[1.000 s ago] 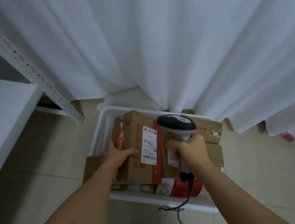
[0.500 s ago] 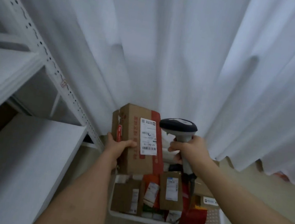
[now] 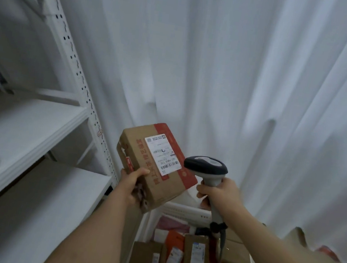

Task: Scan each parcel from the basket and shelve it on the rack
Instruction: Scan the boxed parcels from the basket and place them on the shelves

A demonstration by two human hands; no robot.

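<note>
the white rack (image 3: 35, 125) fills the left side, its perforated upright slanting down toward the middle and its bare shelves stepping from far to near. just right of the upright, the left hand (image 3: 131, 184) holds a brown cardboard parcel (image 3: 154, 166) up in the air above the basket, tilted, with the thumb curled over its top face and the other fingers wrapped under the near end, mostly hidden. the parcel's white shipping label (image 3: 161, 155) and red tape band face up. just right of it, close to the parcel's right edge, the right hand (image 3: 219, 193) grips the handle of a grey barcode scanner (image 3: 206, 168), fingers curled tight around it, its dark head level with the label. its black cable (image 3: 221, 238) drops into the white basket (image 3: 181, 210) lower right, which holds more small parcels (image 3: 193, 259). a white curtain (image 3: 222, 60) hangs behind everything.
</note>
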